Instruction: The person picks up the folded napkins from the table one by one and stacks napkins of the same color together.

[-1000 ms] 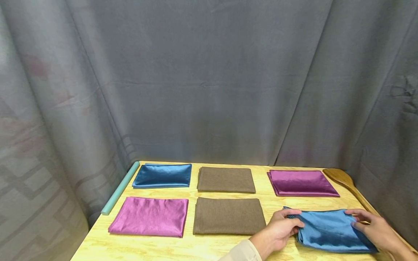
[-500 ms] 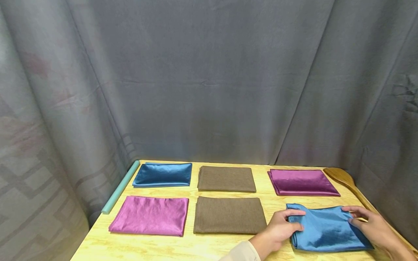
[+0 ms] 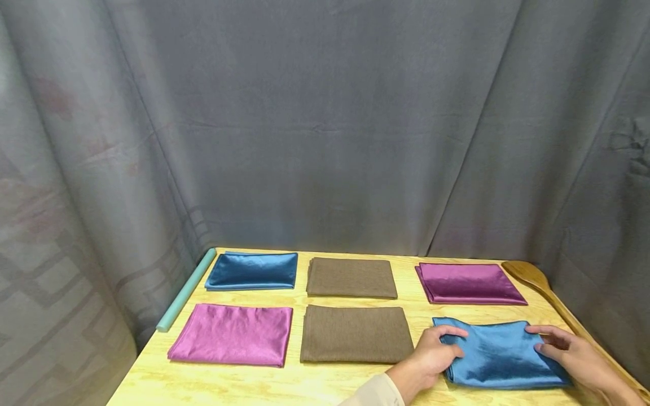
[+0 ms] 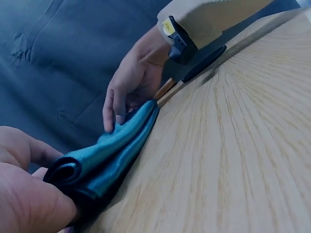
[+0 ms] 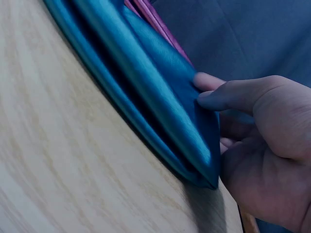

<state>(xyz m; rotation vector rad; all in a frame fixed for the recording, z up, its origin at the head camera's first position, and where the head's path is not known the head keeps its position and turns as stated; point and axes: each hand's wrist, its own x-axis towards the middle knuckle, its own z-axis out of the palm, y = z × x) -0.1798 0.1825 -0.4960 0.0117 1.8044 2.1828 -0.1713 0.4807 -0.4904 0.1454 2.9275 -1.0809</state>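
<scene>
A folded blue satin cloth (image 3: 500, 355) lies at the front right of the wooden table, its layers stacked in soft folds. My left hand (image 3: 431, 352) grips its left end between thumb and fingers; in the left wrist view the cloth's rolled edge (image 4: 68, 171) shows beside that thumb. At the opposite end, my right hand (image 3: 576, 358) pinches the cloth with curved fingers. The right wrist view has these fingertips (image 5: 209, 99) against the blue fabric, close above the wood. Behind the blue cloth lies a folded dark purple cloth (image 3: 472, 283).
Two folded brown cloths (image 3: 358, 334) lie mid-table, one behind the other. Leftward are a pink-purple cloth (image 3: 233, 335) and a second blue cloth (image 3: 254, 271). A green rod (image 3: 187, 290) lines the left edge, a wooden spoon (image 3: 530, 276) the right. Grey curtains (image 3: 315, 141) surround the table.
Both hands have shifted the front blue cloth a little to the left. Its left end has been spread and flattened, and its far edge lies straighter. The other cloths have not moved.
</scene>
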